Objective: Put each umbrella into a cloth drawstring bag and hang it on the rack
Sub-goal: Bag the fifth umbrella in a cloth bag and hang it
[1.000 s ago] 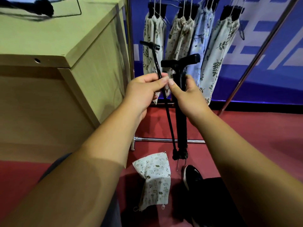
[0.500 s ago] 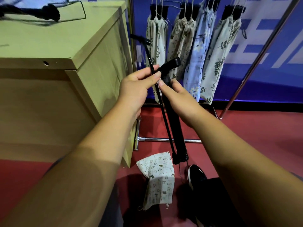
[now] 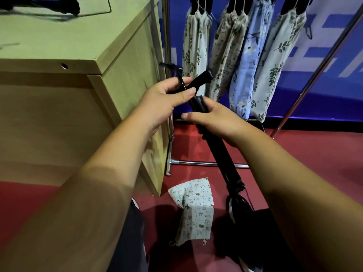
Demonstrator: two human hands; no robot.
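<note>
Head camera is looking down on the right hand (image 3: 214, 122), which is wrapping its fingers round the upper shaft of a long black folded umbrella (image 3: 222, 152), just below its angled black handle (image 3: 202, 78). The left hand (image 3: 167, 101) is pinching, between thumb and forefinger, a thin black rod (image 3: 181, 79) with a small crossbar on top. What that rod is I cannot tell. The umbrella is slanting down and rightward from the grip, its bunched tip hanging just above a dark shoe (image 3: 238, 207). It is probably stiff and light, with slick loose fabric, so holding high on the shaft is likely giving the best control. A pale printed cloth drawstring bag (image 3: 194, 209) is lying crumpled on the red floor left of the tip, well below both hands. Behind, a silver metal rack (image 3: 208, 163) is carrying four filled floral bags (image 3: 196, 46), beside a light wooden cabinet (image 3: 127, 55).
</note>
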